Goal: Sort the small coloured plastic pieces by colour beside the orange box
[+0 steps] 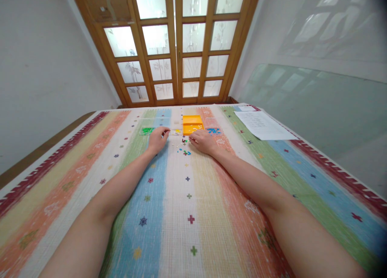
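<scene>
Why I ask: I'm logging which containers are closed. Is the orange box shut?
No, the orange box lies open, its two halves spread one behind the other.

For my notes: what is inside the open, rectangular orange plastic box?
The box shows small whitish pieces in its near half; the right hand covers its near right corner, hiding anything there.

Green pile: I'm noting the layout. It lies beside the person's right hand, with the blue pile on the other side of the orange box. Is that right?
Not quite: in the head view, the green pile lies beside the left hand, not the right hand. The blue pile is indeed on the other side of the orange box.
</scene>
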The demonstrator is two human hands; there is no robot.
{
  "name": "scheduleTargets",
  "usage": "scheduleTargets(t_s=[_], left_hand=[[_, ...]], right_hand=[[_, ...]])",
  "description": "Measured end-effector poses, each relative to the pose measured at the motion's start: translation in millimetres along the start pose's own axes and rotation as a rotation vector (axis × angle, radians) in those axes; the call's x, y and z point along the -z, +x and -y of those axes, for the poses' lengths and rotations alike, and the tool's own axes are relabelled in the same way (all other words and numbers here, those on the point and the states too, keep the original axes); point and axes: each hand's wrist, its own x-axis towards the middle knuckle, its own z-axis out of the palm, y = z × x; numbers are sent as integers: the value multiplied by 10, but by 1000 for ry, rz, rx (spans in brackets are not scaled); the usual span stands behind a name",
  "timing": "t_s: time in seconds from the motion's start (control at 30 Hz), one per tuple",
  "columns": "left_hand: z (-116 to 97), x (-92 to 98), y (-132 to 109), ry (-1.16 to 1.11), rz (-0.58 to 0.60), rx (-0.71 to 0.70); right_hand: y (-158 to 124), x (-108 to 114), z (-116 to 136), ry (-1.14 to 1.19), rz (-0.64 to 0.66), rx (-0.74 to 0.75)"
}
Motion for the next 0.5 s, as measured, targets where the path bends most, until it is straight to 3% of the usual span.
scheduleTargets(t_s=[0.33,0.5], left_hand=[[830,211,166,-148,-326,379],[1069,314,176,-176,-386,547]], right_hand=[[-14,-46,-51,159,-26,-115],[-14,-39,-52,163,-15,-139]])
